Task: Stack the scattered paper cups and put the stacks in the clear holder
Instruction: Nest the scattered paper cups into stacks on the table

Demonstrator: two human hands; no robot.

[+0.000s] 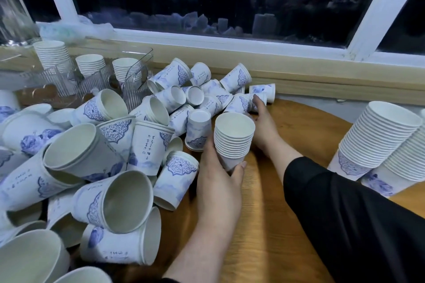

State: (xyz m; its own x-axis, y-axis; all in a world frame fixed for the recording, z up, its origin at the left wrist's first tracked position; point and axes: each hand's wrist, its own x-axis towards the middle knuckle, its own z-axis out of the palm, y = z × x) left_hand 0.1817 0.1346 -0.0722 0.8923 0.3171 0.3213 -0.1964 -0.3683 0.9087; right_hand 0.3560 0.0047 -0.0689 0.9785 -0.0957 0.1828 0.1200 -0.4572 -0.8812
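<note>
Nearest to us, on the left of a round wooden table, loose paper cups lie in a jumbled heap, white with blue printed patterns, most tipped on their sides with their open mouths facing us.

Just past them, at the middle of the view, our left hand grips a short stack of nested cups near its base. The fingers wrap the far left side and the thumb presses across the front, so the hand is closed firmly round the stack, which stands nearly upright with its mouth tilted slightly toward us.

Our right arm, in a black sleeve, crosses from the lower right. The right hand reaches beyond the held stack to the far edge of the heap. Its fingers curl onto a small cup lying on its side; we cannot tell whether they fully pinch it or only touch it.

At the right edge, two tall cup stacks lean on the table.

Farther back on the left stands the clear holder, with three stacks of cups already standing in it.

Behind everything runs a white-framed window, dark outside.
</note>
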